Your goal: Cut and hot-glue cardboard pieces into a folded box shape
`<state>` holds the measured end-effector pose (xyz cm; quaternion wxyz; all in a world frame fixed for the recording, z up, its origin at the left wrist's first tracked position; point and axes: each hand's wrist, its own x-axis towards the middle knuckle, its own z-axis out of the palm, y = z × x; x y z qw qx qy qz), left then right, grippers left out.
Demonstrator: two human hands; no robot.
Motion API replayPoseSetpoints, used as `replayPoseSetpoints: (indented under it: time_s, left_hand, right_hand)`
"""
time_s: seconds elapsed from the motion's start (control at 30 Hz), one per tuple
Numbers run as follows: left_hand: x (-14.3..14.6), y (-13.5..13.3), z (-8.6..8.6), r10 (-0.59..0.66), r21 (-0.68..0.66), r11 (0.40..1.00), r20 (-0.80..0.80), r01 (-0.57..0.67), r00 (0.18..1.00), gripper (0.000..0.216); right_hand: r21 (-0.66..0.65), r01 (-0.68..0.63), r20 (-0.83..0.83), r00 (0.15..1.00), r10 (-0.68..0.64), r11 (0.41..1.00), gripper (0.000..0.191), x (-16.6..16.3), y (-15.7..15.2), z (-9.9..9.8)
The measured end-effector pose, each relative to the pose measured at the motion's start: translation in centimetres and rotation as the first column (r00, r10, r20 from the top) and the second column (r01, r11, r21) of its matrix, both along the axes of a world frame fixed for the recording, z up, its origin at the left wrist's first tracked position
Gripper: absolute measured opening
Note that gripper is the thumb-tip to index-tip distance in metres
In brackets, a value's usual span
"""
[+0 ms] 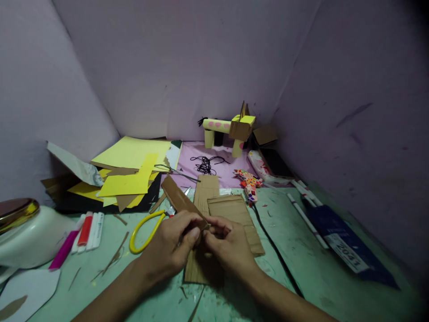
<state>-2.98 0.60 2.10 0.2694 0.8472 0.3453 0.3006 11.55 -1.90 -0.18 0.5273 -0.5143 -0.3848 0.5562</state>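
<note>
A narrow cardboard strip slants up and to the left from my fingers. My left hand grips its lower end between thumb and fingers. At that same end my right hand pinches too, the fingertips of both hands nearly meeting. Below lie flat cardboard pieces: a long one running away from me, partly hidden by the hands, and a wider rectangle beside it on the right. Yellow-handled scissors rest just left of my left hand, their blades partly covered.
A patterned glue gun with a black cable lies right of centre. Yellow paper and scraps pile up at the back left. A paper animal figure stands at the back. Markers are at left; a blue packet is at right.
</note>
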Motion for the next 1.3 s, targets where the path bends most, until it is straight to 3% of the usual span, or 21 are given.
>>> replayPoseSetpoints:
  time_s: [0.1,0.2,0.27,0.3,0.5,0.77,0.87,0.97,1.03,1.2,1.3]
  left_hand:
    - [0.0,-0.2,-0.5,0.002,0.323,0.946,-0.051,0.015,0.999,0.015]
    - [0.2,-0.5,-0.9,0.025,0.590,0.806,-0.115,0.048,0.993,0.016]
    - [0.3,-0.6,-1.1,0.055,0.675,0.735,-0.149,0.061,0.987,0.016]
    - [0.4,-0.7,-1.0,0.064,0.674,0.736,-0.164,0.065,0.984,0.016]
    - [0.2,-0.4,-0.8,-0.014,0.375,0.924,-0.162,0.075,0.987,0.016]
    - [0.6,-0.6,-1.2,0.024,0.208,0.978,-0.038,-0.016,0.999,0.016]
    - [0.9,-0.6,-0.7,0.038,-0.012,0.999,0.028,-0.038,0.999,0.015]
    - [1.0,-0.2,-0.3,0.121,-0.363,0.930,0.140,-0.062,0.983,0.015]
    - [1.0,0.0,-0.4,0.170,-0.502,0.863,0.189,-0.053,0.967,0.017]
    - [1.2,0.1,-1.1,0.247,-0.646,0.762,0.239,-0.036,0.939,0.021]
    - [1.2,0.1,-1.3,0.297,-0.636,0.767,0.236,-0.084,0.926,0.020]
  right_hand:
    - [-0.007,0.004,0.000,1.000,-0.004,1.000,0.018,-0.1,-0.1,0.0]
    - [-0.001,0.006,0.018,1.000,-0.006,1.000,0.012,-0.2,-0.4,-0.2]
    - [0.014,-0.004,0.036,0.999,0.003,1.000,0.011,-0.2,-0.5,-0.3]
    - [0.025,-0.013,0.046,0.999,0.012,1.000,0.011,-0.1,-0.5,-0.4]
    - [0.110,-0.123,0.104,0.988,0.112,0.986,0.013,0.3,-0.5,-0.3]
    - [0.108,-0.093,0.161,0.984,0.075,0.990,0.010,0.2,-0.6,-0.1]
    - [0.065,-0.054,0.173,0.984,0.043,0.996,0.007,0.1,-0.6,-0.2]
    - [0.032,-0.035,0.177,0.984,0.029,0.999,0.005,0.1,-0.7,-0.1]
    - [0.014,-0.037,0.172,0.985,0.034,0.999,0.005,0.1,-0.7,0.0]
    - [0.001,-0.043,0.153,0.987,0.042,0.999,0.006,0.1,-0.6,0.3]
    - [-0.008,-0.019,0.147,0.989,0.020,1.000,0.006,0.2,-0.6,0.3]
